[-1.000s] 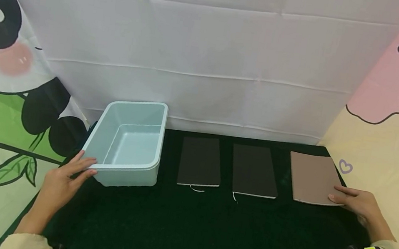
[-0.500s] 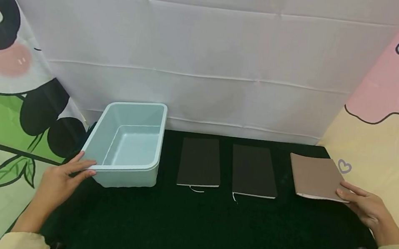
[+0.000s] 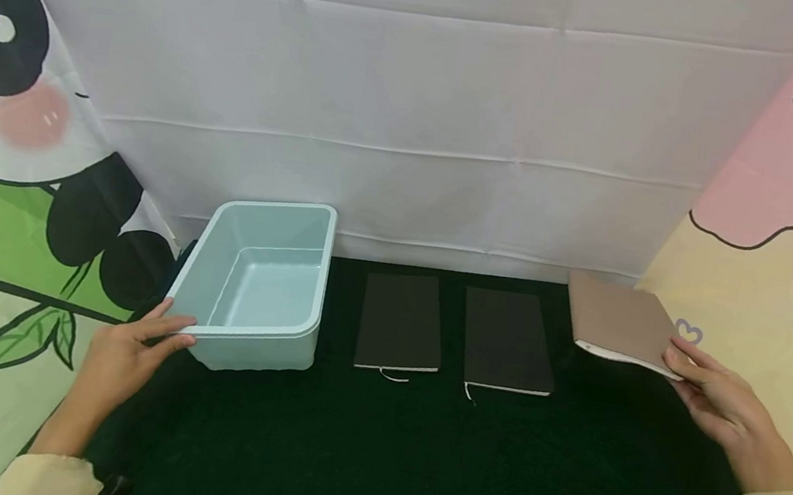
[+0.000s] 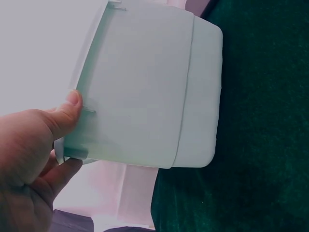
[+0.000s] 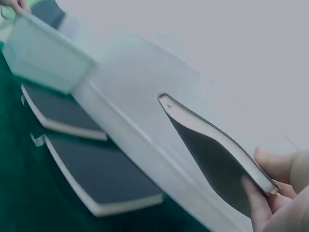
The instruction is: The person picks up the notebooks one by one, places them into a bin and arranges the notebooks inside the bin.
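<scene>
My right hand (image 3: 725, 408) pinches a brown softcover notebook (image 3: 623, 321) by its near right corner, thumb on the cover and fingers beneath. In the right wrist view the notebook (image 5: 207, 154) is raised, its page edges showing. My left hand (image 3: 125, 366) grips the near left corner of a pale blue plastic bin (image 3: 257, 335), its thumb outside the wall in the left wrist view. Inside, the bin's floor shows bare. Two black notebooks, a left one (image 3: 402, 322) and a right one (image 3: 508, 340), lie flat between bin and right hand, each with a white ribbon at its near edge.
A dark green cloth (image 3: 398, 465) covers the table. White fabric (image 3: 414, 116) hangs along the back edge. Printed cloths with cartoon figures stand at the left (image 3: 30, 233) and right (image 3: 767, 229) sides.
My right hand has lifted the brown notebook off the cloth, first tilting its near edge up, then raising it whole. My left hand and the bin have stayed in place.
</scene>
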{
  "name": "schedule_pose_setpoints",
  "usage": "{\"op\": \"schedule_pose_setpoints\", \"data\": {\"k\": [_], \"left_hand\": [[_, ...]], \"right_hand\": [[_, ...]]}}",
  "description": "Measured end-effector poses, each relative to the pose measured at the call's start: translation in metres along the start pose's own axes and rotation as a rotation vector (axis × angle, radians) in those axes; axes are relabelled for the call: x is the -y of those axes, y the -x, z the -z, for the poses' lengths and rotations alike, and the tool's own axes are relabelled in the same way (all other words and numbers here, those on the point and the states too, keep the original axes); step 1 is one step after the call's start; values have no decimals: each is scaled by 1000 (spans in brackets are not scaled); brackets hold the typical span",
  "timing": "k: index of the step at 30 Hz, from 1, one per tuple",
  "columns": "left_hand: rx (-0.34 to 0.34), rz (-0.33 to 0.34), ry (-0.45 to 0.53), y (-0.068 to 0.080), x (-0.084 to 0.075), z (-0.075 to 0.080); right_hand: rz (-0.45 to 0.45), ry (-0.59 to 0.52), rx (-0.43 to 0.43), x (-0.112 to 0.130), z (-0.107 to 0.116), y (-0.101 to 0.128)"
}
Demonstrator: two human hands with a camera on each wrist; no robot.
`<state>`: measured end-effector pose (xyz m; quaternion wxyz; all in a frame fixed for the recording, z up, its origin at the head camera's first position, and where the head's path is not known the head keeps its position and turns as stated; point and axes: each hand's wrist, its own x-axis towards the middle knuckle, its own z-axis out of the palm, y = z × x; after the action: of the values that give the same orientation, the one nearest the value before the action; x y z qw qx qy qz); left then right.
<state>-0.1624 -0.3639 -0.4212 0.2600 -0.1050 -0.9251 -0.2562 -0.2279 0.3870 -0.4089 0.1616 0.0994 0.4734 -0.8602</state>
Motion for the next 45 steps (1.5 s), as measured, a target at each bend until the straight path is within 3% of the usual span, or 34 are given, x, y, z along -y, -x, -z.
{"op": "schedule_pose_setpoints", "data": {"k": [6, 13, 31, 45], "left_hand": [[-7, -6, 0, -1, -1, -1], [38, 47, -19, 0, -2, 0], [73, 88, -30, 2, -3, 5], [67, 68, -22, -2, -5, 6]], "right_hand": [[36, -98, 89, -1, -44, 0], [64, -108, 156, -4, -95, -3], [71, -51, 142, -15, -194, -27], [63, 57, 148, -25, -271, -65]]}}
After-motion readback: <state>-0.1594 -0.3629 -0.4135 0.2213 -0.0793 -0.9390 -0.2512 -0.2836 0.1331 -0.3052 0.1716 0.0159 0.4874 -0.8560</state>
